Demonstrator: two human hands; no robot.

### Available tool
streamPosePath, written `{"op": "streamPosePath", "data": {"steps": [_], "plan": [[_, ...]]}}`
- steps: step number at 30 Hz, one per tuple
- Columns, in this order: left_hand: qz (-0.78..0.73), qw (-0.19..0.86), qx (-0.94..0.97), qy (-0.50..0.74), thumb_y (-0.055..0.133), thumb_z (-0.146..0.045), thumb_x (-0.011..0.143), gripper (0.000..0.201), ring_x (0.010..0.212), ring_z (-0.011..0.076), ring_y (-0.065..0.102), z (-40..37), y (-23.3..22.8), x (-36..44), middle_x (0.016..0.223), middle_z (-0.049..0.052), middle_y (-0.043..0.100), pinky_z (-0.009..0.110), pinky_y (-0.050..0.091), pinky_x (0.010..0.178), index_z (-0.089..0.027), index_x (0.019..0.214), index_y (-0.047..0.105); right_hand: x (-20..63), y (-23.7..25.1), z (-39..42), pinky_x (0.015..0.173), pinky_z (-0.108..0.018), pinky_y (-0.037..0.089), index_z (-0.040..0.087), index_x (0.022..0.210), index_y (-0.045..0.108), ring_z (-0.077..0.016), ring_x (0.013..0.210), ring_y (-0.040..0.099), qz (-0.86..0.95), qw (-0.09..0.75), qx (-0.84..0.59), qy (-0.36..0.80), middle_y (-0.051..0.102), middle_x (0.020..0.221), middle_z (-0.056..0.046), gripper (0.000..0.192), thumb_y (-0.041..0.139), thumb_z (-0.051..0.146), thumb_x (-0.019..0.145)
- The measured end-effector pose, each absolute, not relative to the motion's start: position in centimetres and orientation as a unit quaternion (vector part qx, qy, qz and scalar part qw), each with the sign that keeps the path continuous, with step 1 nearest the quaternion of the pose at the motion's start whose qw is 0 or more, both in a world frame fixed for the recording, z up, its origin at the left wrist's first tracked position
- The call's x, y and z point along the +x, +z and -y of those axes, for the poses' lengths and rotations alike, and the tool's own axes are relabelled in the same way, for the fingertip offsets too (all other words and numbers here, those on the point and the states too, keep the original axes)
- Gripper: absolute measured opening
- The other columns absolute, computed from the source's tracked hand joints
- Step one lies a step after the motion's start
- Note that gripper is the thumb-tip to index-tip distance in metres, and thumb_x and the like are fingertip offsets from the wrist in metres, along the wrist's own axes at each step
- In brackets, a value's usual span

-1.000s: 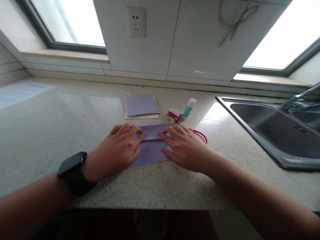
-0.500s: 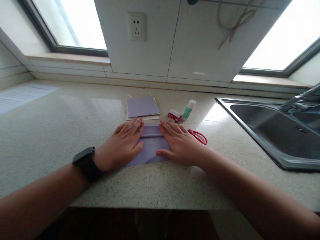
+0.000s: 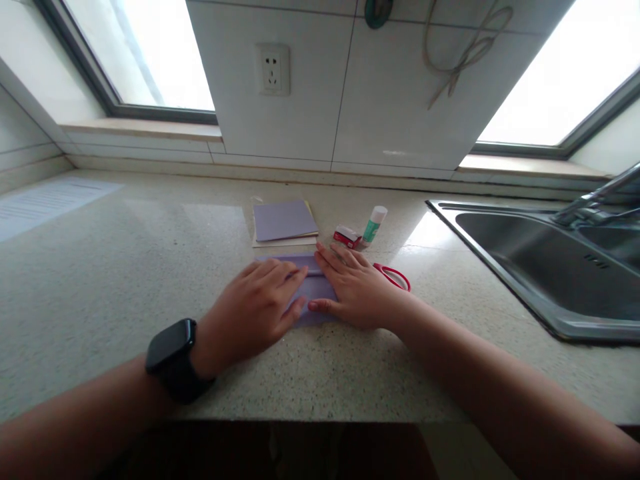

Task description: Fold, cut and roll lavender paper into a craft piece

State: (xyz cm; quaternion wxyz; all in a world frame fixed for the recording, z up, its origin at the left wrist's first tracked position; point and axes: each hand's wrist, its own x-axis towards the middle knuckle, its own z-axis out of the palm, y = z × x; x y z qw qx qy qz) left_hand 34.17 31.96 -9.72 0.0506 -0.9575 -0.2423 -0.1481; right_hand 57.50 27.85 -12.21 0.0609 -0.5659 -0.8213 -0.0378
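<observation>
**Purple sheet pinned flat on counter**

Left hand (image 3: 255, 313) and right hand (image 3: 357, 293) spread flat, palms down, pressing purple paper (image 3: 314, 287) onto speckled countertop (image 3: 100, 267). Red scissors (image 3: 395, 275) touching right hand. Paper stack (image 3: 283, 221), glue stick (image 3: 374, 225) behind.

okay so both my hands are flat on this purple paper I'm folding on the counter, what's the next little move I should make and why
Probably slide your left hand and right hand apart along the fold to sharpen the crease. Both lie flat, fingers open, covering most of the purple paper, with the folded edge showing between the fingertips near the far side. The paper's outer ends are hidden under your palms, so I can't tell whether they are already pressed flat.
</observation>
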Motion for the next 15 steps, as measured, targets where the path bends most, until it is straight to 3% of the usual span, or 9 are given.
{"op": "streamPosePath", "data": {"steps": [9, 15], "plan": [[0.255, -0.005, -0.956, -0.143, 0.047, -0.039, 0.102, 0.048, 0.121, 0.0297, 0.057, -32.4, -10.9, 34.6, 0.134, 0.017, 0.062, 0.048, 0.046, 0.106, -0.009, 0.138, 0.055, 57.6, -12.0, -27.9, 0.119, -0.053, 0.027, 0.007, 0.156, 0.035, -0.0394, 0.147, 0.030, 0.829, 0.078, -0.551, -0.056, 0.033, 0.162, -0.020, 0.099, 0.030, 0.081, 0.091], [0.263, -0.028, -0.953, -0.145, 0.044, -0.038, 0.103, 0.047, 0.128, 0.0272, 0.055, -33.1, -10.8, 34.6, 0.140, 0.015, 0.061, 0.047, 0.042, 0.112, -0.010, 0.140, 0.054, 56.7, -10.4, -27.5, 0.105, -0.048, 0.040, 0.015, 0.135, 0.059, -0.0321, 0.118, 0.051, 0.835, 0.099, -0.535, -0.079, 0.061, 0.129, -0.016, 0.047, 0.046, 0.047, 0.102]]}}
